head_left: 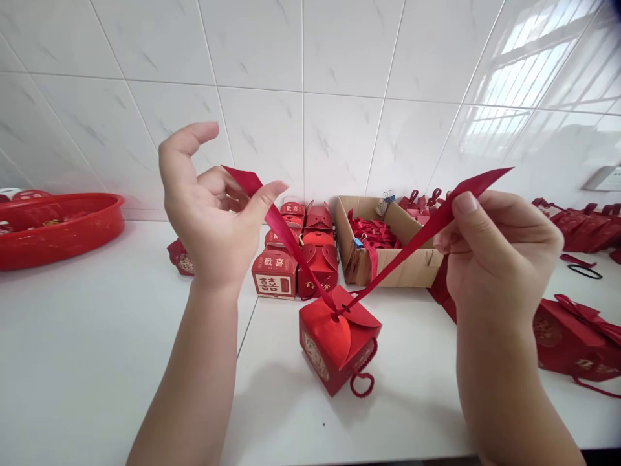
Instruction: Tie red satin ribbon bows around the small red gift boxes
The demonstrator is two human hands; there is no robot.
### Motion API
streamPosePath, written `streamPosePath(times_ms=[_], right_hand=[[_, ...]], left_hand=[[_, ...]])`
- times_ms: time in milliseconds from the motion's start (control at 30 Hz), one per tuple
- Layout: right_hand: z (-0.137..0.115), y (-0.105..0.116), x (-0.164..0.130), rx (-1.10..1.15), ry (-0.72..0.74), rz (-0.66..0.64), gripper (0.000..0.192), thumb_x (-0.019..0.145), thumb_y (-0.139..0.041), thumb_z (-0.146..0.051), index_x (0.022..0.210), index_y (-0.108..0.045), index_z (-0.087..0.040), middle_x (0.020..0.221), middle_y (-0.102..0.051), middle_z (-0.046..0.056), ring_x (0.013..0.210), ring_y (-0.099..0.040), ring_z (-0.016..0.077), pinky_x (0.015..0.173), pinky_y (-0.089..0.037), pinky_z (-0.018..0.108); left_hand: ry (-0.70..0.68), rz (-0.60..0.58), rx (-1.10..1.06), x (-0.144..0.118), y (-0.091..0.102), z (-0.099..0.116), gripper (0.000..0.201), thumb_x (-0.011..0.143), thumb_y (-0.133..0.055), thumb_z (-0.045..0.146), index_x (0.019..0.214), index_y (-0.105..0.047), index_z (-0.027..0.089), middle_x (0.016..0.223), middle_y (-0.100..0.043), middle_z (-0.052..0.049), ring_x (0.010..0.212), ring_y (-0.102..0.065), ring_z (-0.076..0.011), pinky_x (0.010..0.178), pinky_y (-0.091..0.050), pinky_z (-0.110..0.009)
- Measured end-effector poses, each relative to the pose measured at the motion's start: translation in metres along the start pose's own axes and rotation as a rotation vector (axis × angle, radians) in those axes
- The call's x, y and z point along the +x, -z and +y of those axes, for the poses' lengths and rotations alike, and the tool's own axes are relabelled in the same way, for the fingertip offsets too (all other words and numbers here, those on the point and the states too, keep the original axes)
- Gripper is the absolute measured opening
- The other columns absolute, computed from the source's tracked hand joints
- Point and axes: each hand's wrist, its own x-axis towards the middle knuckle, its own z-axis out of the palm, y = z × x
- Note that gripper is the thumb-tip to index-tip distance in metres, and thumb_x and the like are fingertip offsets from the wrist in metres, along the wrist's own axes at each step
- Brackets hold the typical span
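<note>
A red ribbon (pixel 290 241) runs through the top of a small red gift box (pixel 334 330), and its two ends spread up in a V. My left hand (pixel 213 200) pinches one end between thumb and curled fingers, its index finger raised. The other end is gripped by my right hand (pixel 499 246), thumb against the fingers. The box sits tilted on the white table, its flaps folded together, with gold patterned sides. From its right side hangs a dark red cord loop (pixel 363 383).
Behind stand several red boxes (pixel 274 272) and a cardboard box (pixel 407 268) of red ribbons (pixel 373 233). A red basin (pixel 63 226) is at far left. More red boxes (pixel 572 336) and a black ring (pixel 585 271) lie at right. A tiled wall (pixel 262 136) closes off the back.
</note>
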Motion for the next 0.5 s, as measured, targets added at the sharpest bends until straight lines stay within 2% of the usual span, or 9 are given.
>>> streamPosePath(times_ms=[167,233,300,367,433,500], right_hand=[[0.001,0.001,0.001,-0.015,-0.015,0.014,0.006,0.077,-0.071,-0.022,0.075,-0.069,-0.028,0.063,-0.057,-0.003,0.045,-0.051,0.0111,0.042,-0.038,0.029],[0.003,0.0,0.002,-0.013,-0.021,0.014,0.005,0.076,-0.072,-0.023,0.074,-0.069,-0.026,0.061,-0.057,-0.003,0.045,-0.05,0.0105,0.041,-0.038,0.027],[0.007,0.0,0.003,-0.008,-0.023,0.001,0.005,0.075,-0.074,-0.025,0.074,-0.069,-0.023,0.061,-0.058,-0.004,0.044,-0.05,0.0087,0.04,-0.038,0.025],[0.012,0.0,0.005,-0.043,-0.05,-0.061,0.008,0.074,-0.074,-0.027,0.075,-0.069,-0.021,0.062,-0.06,-0.003,0.045,-0.052,0.0078,0.04,-0.04,0.023],[0.019,0.002,0.008,-0.14,-0.091,-0.144,0.01,0.075,-0.073,-0.03,0.077,-0.069,-0.02,0.066,-0.063,-0.002,0.05,-0.055,0.009,0.044,-0.045,0.023],[0.027,0.006,0.012,-0.31,-0.116,-0.198,0.014,0.076,-0.071,-0.034,0.079,-0.069,-0.02,0.067,-0.064,-0.001,0.052,-0.057,0.0112,0.047,-0.048,0.026]], left_hand=[[0.019,-0.014,0.054,0.0,0.001,-0.005,0.059,0.061,-0.082,0.016,0.106,-0.046,0.027,0.121,-0.054,0.002,0.062,-0.058,-0.006,0.046,-0.045,-0.022],[0.035,-0.027,0.096,-0.002,0.003,-0.006,0.061,0.062,-0.081,0.017,0.11,-0.046,0.025,0.111,-0.057,0.001,0.063,-0.058,-0.0073,0.048,-0.044,-0.023],[0.069,-0.14,0.178,-0.003,0.004,-0.008,0.059,0.066,-0.079,0.022,0.115,-0.046,0.024,0.095,-0.06,0.002,0.062,-0.056,-0.0094,0.053,-0.047,-0.025],[0.1,-0.329,0.319,-0.005,0.005,-0.008,0.054,0.071,-0.075,0.022,0.118,-0.049,0.024,0.09,-0.06,0.001,0.07,-0.058,-0.014,0.067,-0.051,-0.031],[0.087,-0.478,0.472,-0.007,0.005,-0.006,0.045,0.073,-0.07,0.018,0.115,-0.054,0.022,0.099,-0.059,-0.005,0.094,-0.057,-0.0221,0.086,-0.049,-0.038],[0.032,-0.623,0.504,-0.009,0.003,0.002,0.032,0.076,-0.063,0.015,0.107,-0.059,0.021,0.111,-0.055,-0.007,0.113,-0.047,-0.0265,0.098,-0.042,-0.042]])
